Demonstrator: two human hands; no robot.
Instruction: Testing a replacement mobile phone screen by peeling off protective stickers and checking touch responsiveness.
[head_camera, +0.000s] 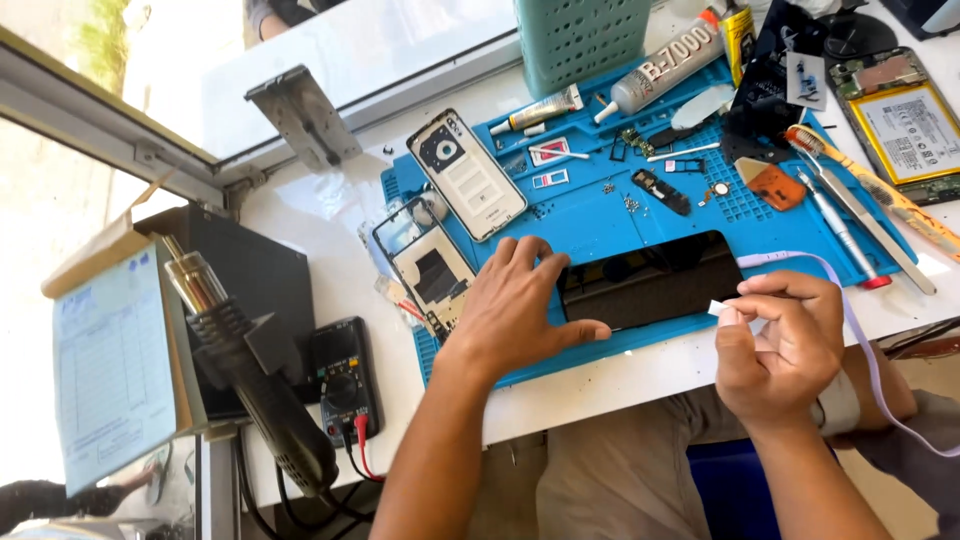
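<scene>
Left hand (517, 305) flat on glossy black phone (650, 279); right hand (780, 345) pinching thin white strip (716, 308).

Bare blue mat (590, 225) behind the phone (650, 280); screws (630, 203), tweezers (865, 225) beyond.

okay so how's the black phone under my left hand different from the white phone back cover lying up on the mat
The black phone lies crosswise at the mat's near edge, pinned by the left hand; the white back cover lies lengthwise farther back, untouched. The phone's face is plain glossy black; the cover has a round camera cutout. Both lie flat.
</scene>
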